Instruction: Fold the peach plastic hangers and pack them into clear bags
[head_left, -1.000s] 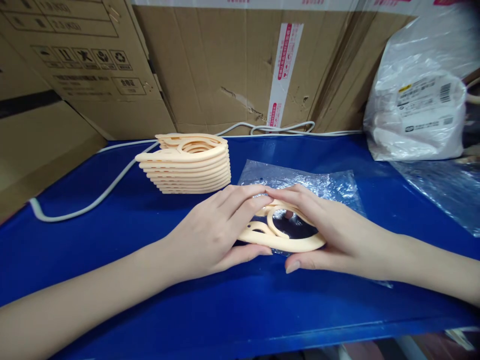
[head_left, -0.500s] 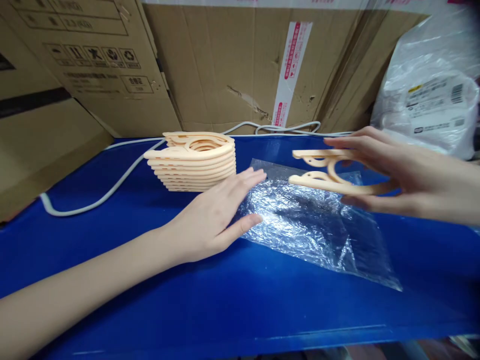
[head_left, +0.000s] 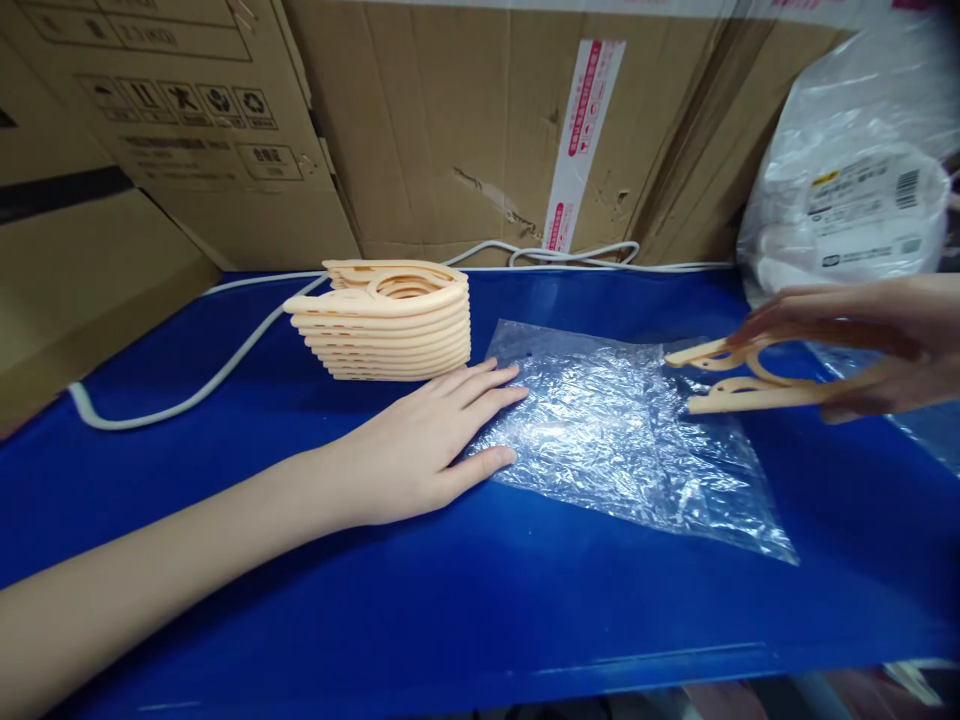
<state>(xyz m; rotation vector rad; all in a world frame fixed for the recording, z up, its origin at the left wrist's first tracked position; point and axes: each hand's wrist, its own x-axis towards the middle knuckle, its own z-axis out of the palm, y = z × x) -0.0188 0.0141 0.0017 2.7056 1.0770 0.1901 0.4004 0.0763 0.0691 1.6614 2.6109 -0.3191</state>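
My left hand (head_left: 427, 440) lies flat with its fingers spread, pressing the left end of a clear plastic bag (head_left: 592, 430) against the blue surface. Over at the right, my right hand (head_left: 892, 340) grips a peach plastic folding hanger (head_left: 757, 400) by its far end. Its two arms point left, above the bag's right end, with a rounded gap between them. Just behind my left fingers stands a neat stack of similar peach hangers (head_left: 390, 325). My right fingertips are partly hidden and blurred.
Cardboard boxes (head_left: 465, 120) wall off the back and left. A white cable (head_left: 247, 360) runs along the back and loops at left. A clear bag of white labelled items (head_left: 847, 220) stands back right. More clear plastic (head_left: 930, 430) lies beneath my right hand.
My right hand has moved right with the hanger, from over the bag's middle to its right end. My left hand stays on the bag, its fingers now more spread.
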